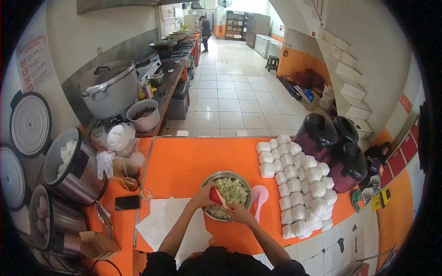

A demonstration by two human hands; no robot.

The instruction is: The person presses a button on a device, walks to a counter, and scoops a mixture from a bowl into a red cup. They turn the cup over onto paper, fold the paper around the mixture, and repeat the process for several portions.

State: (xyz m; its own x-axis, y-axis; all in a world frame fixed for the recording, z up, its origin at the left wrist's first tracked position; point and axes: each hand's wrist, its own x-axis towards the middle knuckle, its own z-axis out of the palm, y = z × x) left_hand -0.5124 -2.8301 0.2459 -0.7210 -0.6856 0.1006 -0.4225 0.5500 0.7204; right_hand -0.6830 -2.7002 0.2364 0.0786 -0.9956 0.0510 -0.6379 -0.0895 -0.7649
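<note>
A metal bowl (251,198) of chopped pale-green food (232,191) sits on the orange table in front of me. My left hand (201,198) is closed around a small red cup (215,194), held over the left side of the bowl. Closed at the bowl's near side, my right hand (240,214) grips a pale, flat utensil (223,200) whose far end meets the red cup. Right of the bowl lies a pink rice paddle (260,195). White paper sheets (172,223) spread under my left forearm.
Many white wrapped bundles (297,184) are stacked on the right, before dark lidded containers (317,133). A phone (127,203), plastic bags (122,142) and open rice warmers (69,170) are on the left. Beyond stand a large pot (110,87) and a person (206,33).
</note>
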